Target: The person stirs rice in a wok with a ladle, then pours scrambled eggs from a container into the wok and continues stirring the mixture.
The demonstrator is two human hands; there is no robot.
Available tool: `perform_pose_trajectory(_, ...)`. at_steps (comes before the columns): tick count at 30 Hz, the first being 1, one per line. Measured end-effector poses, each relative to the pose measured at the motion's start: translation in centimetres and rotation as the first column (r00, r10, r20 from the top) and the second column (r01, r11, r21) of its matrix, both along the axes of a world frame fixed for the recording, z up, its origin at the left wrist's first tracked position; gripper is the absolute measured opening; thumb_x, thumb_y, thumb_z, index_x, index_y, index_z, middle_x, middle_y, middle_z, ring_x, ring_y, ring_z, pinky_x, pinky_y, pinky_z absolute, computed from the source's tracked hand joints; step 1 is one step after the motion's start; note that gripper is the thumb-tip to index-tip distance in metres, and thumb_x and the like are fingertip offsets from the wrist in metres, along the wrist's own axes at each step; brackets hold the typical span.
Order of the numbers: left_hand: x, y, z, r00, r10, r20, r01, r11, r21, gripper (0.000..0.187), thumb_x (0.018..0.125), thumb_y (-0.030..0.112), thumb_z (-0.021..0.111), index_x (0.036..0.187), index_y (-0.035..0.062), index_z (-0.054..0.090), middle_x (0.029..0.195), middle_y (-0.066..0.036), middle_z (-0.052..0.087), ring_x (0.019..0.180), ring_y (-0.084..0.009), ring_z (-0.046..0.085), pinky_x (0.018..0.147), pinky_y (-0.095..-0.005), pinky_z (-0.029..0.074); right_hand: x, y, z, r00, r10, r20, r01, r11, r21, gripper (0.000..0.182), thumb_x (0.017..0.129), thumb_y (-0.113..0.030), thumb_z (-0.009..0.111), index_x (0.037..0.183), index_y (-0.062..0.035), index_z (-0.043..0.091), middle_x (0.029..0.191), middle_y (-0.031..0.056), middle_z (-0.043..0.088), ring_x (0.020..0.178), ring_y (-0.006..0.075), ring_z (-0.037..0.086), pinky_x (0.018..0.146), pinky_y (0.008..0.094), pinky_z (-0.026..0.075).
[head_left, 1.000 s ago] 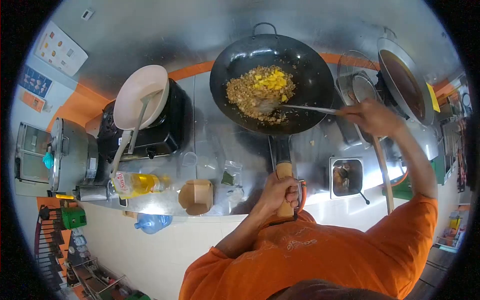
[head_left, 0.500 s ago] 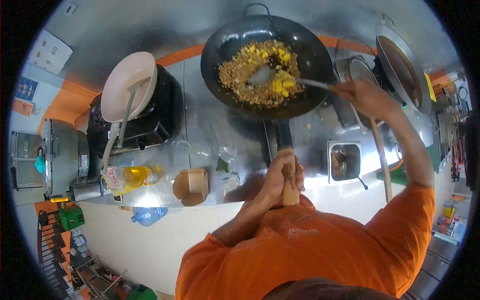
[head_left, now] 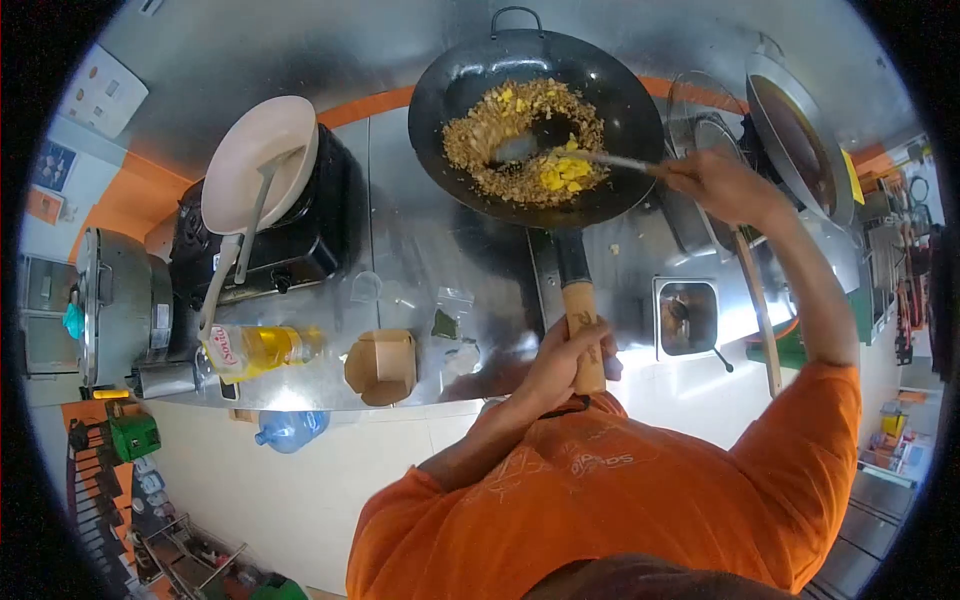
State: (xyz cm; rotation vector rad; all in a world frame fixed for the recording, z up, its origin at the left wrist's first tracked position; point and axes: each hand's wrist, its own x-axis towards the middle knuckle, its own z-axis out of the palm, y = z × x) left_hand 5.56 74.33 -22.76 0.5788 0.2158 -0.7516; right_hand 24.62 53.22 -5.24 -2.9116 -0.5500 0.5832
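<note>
A black wok [head_left: 630, 130] holds fried rice [head_left: 490, 175] with yellow egg pieces [head_left: 566, 174] gathered on the right of the food. My left hand [head_left: 570, 365] is wrapped round the wok's wooden handle [head_left: 580, 305]. In my right hand [head_left: 722, 188] is a metal ladle [head_left: 625, 161], gripped by its handle end and reaching into the wok from the right. Its head lies among the rice and is blurred. Bare dark wok surface shows in the middle of the food.
Left stands a black stove [head_left: 325, 215] bearing a pale pan [head_left: 235, 135] with a spatula [head_left: 258, 215]. An oil bottle [head_left: 265, 350] and open cardboard box [head_left: 380, 368] lie near the counter's front edge. At right are a metal container [head_left: 688, 318] and a large pan [head_left: 770, 110].
The ladle has shifted within the wok, bunching the egg lower right and opening a bare patch in the rice. My left hand sits lower on the handle, showing more wood above it.
</note>
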Motion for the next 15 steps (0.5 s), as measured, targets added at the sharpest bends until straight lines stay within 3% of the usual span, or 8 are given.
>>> perform_pose_trajectory(2,0.5,0.1,0.7,0.996,0.091,-0.001,-0.09,0.994,0.059,0.025,0.095,0.021,0.061,0.106,0.0025,0.048,0.084,-0.007,0.057,0.062,-0.0177,0.059,0.057,-0.0343,0.053,0.5,-2.1,-0.9,0.989,0.019,0.147,-0.026,0.999,0.046,0.028,0.096,-0.016,0.052,0.119,-0.008,0.067,0.092,0.0227,0.068,0.087,0.037,0.067,0.079,0.0436,0.05)
perform_pose_trajectory(4,0.8,0.2,1.2,0.994,0.112,0.002,-0.112,0.993,-0.029,0.021,0.095,0.019,0.06,0.105,0.0037,0.048,0.083,-0.007,0.055,0.062,-0.0168,0.057,0.053,-0.034,0.05,0.0,-4.1,1.8,0.996,0.03,-0.085,-0.032,0.999,-0.022,0.029,0.096,-0.019,0.053,0.117,-0.0043,0.066,0.092,0.0239,0.067,0.086,0.039,0.066,0.079,0.045,0.05)
perform_pose_trajectory(5,1.0,-0.1,1.0,0.993,0.116,-0.016,-0.117,0.991,-0.067,0.019,0.094,0.017,0.059,0.104,0.0048,0.048,0.082,-0.006,0.054,0.061,-0.0167,0.057,0.052,-0.0337,0.05,-0.3,-3.0,1.7,0.983,0.183,-0.031,-0.184,0.982,-0.03,0.03,0.096,-0.02,0.053,0.119,-0.0045,0.066,0.092,0.0238,0.067,0.086,0.0399,0.066,0.078,0.0469,0.049)
perform_pose_trajectory(6,0.6,-0.3,0.7,0.993,0.109,-0.045,-0.113,0.989,-0.1,0.017,0.094,0.016,0.059,0.103,0.0059,0.048,0.081,-0.006,0.054,0.061,-0.0165,0.056,0.05,-0.0334,0.049,-0.1,-2.2,-0.3,0.983,0.178,-0.048,-0.179,0.984,-0.025,0.03,0.096,-0.02,0.053,0.119,-0.0045,0.066,0.092,0.0238,0.067,0.086,0.0399,0.066,0.078,0.0469,0.049)
perform_pose_trajectory(8,-0.1,-1.3,0.7,0.989,0.141,-0.032,-0.144,0.985,-0.092,0.017,0.093,0.014,0.06,0.102,0.0069,0.048,0.08,-0.005,0.053,0.059,-0.016,0.054,0.049,-0.0322,0.046,1.7,-1.5,-4.9,0.969,0.084,0.232,-0.122,0.98,0.156,0.026,0.096,-0.019,0.055,0.115,-0.0079,0.069,0.084,0.0231,0.067,0.078,0.0378,0.067,0.074,0.0494,0.05)
perform_pose_trajectory(10,0.2,-0.9,1.8,0.979,0.151,-0.139,-0.156,0.987,-0.027,0.016,0.092,0.014,0.06,0.101,0.0073,0.047,0.077,-0.005,0.052,0.057,-0.015,0.052,0.047,-0.031,0.044,1.4,-2.1,-3.6,0.959,0.073,0.275,-0.091,0.994,0.054,0.027,0.097,-0.021,0.054,0.114,-0.0069,0.069,0.086,0.023,0.067,0.081,0.0392,0.066,0.076,0.0492,0.051)
perform_pose_trajectory(13,0.9,-1.3,1.1,0.972,0.117,-0.203,-0.139,0.985,-0.098,0.016,0.092,0.015,0.06,0.1,0.0086,0.048,0.074,-0.004,0.052,0.055,-0.0137,0.051,0.046,-0.03,0.043,0.1,-2.9,0.0,0.992,0.127,-0.003,-0.127,0.991,0.03,0.027,0.095,-0.022,0.055,0.111,-0.0052,0.069,0.086,0.0232,0.067,0.08,0.0421,0.065,0.076,0.0485,0.051)
perform_pose_trajectory(15,0.9,-1.8,1.0,0.96,0.154,-0.233,-0.182,0.978,-0.105,0.015,0.092,0.015,0.06,0.1,0.0096,0.048,0.072,-0.003,0.051,0.054,-0.0128,0.05,0.046,-0.0294,0.041,0.2,-2.5,-0.3,0.962,0.201,0.184,-0.2,0.98,-0.02,0.025,0.094,-0.02,0.057,0.109,-0.0064,0.071,0.086,0.0238,0.067,0.08,0.0379,0.066,0.078,0.047,0.05)
